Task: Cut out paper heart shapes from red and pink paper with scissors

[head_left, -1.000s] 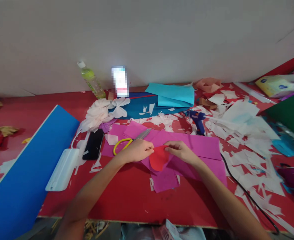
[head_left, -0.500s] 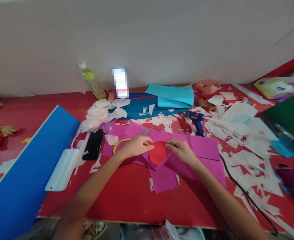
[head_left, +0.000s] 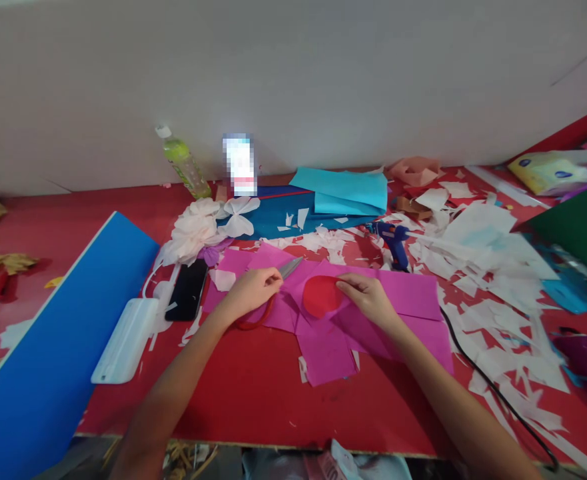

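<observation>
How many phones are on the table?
2. A dark phone lies flat left of the left hand; a lit phone stands against the wall. Paper scraps may hide others.

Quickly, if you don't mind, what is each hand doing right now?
Left hand: closed on the scissors.
Right hand: fingers pinching the edge of the red paper disc.

1. One head-worn view looks forward and down across the red desk (head_left: 253, 393), from above its near edge.
2. It faces the far wall (head_left: 323, 73), close above the forearms.
</observation>
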{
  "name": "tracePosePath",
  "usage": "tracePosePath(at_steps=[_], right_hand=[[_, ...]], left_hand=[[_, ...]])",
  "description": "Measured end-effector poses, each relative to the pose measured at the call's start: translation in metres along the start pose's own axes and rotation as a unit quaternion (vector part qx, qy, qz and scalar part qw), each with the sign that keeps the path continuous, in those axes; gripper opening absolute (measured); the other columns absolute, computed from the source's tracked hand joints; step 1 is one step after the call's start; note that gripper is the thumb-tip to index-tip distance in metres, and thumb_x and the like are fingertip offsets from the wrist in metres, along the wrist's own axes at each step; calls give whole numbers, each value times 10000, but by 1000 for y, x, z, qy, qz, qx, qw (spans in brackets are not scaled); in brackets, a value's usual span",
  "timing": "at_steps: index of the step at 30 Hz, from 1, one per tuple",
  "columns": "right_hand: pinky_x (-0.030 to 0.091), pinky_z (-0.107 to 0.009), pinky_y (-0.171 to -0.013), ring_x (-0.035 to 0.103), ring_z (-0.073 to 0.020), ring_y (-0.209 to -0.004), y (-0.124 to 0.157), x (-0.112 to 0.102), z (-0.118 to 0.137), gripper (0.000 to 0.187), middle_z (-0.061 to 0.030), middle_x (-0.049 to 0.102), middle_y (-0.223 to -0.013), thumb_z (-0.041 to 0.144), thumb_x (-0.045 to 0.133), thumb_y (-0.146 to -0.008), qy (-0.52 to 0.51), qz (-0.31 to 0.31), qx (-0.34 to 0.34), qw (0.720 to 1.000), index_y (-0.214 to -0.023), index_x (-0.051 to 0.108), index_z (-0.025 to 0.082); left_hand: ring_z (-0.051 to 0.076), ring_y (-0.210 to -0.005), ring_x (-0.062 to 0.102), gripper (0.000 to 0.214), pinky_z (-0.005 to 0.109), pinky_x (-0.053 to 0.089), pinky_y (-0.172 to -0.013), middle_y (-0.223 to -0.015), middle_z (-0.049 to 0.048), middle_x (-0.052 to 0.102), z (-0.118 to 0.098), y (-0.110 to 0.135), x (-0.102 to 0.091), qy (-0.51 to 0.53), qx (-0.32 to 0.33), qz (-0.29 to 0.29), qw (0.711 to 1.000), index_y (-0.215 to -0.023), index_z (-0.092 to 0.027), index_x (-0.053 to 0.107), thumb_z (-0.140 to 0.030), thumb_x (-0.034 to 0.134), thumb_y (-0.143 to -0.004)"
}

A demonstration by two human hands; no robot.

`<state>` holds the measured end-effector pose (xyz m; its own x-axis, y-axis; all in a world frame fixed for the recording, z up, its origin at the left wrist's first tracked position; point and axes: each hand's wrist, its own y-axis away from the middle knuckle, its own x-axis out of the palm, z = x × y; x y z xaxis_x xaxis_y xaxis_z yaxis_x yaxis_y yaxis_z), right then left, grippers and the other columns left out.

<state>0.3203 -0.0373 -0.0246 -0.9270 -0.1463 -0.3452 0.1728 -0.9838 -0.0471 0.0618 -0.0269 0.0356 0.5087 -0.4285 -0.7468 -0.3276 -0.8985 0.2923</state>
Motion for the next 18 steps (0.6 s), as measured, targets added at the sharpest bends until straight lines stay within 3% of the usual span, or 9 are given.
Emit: tracePosePath(at_steps=[3, 6, 10, 18], right_hand=[[480, -340, -710, 639, -228, -768, -1, -1, -2, 224, -46, 719, -813, 376, 553, -783, 9, -19, 0, 1000, -806, 693, 202], [477, -330, -691, 632, -223, -758, -1, -1, -2, 226, -40, 714, -797, 378, 548, -790, 14, -31, -4, 999, -799, 693, 205], [468, -322, -675, 621, -215, -742, 0, 0, -3, 233, -35, 704, -779, 388, 550, -786, 0, -43, 3, 999, -790, 689, 202], [450, -304, -656, 594, -190, -711, -1, -4, -8, 216, -27, 685, -761, 391, 590, -763, -37, -115, 17, 993, -774, 684, 196]], left_hand=[[253, -928, 615, 221, 326, 455, -731, -1004, 104, 665, 7, 14, -2, -188, -47, -44, 980, -947, -185, 605, -314, 438, -885], [294, -1071, 568, 334, 343, 473, -759, -1146, 151, 599, 12, 28, 3, -277, -80, -31, 957, -1170, -168, 522, -309, 498, -868], [300, -1109, 566, 466, 356, 488, -779, -1207, 163, 576, 15, 32, 13, -296, -95, -10, 950, -1288, -142, 419, -253, 509, -844], [353, -889, 652, 353, 382, 472, -688, -940, 185, 681, 19, 22, 8, -254, -141, -15, 957, -1017, -130, 555, -409, 488, -811]])
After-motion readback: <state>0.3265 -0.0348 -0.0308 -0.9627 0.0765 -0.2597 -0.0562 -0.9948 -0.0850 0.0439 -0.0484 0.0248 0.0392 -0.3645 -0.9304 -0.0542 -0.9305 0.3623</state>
